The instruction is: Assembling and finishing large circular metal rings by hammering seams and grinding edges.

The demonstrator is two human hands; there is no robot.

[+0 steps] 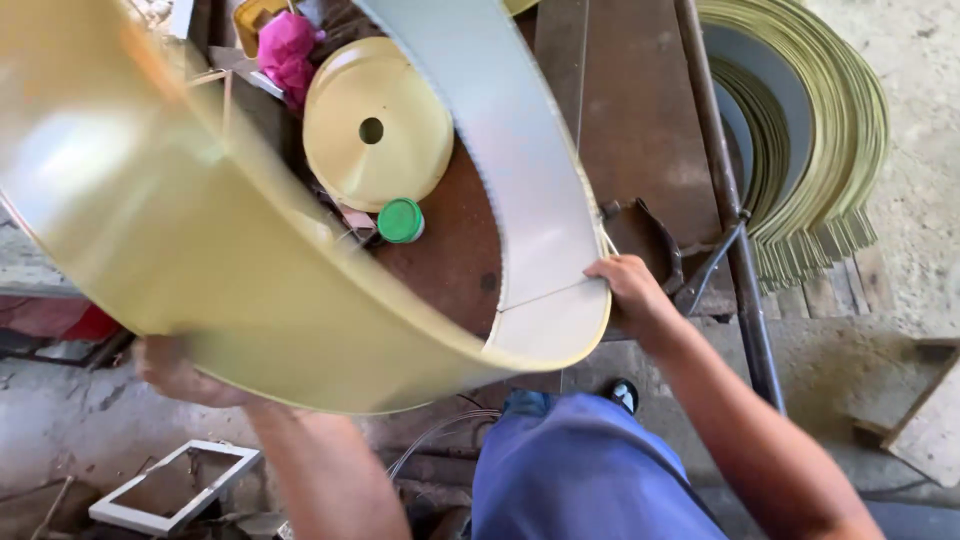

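Rolled yellow metal sheet over rusty tabletop, right hand gripping its seam edge, left hand closed beneath its outer wall

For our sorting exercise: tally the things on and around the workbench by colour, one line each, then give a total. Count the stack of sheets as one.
Pale yellow: 3 (curved sheet, round lid, sheet stack)
Green: 1 (cap)
Pink: 1 (cloth)
White: 1 (frame)
Total: 6

Both hands hold a curved yellow metal sheet: the right hand grips its seam edge, the left hand supports beneath, above a rusty counter carrying a round yellow lid.
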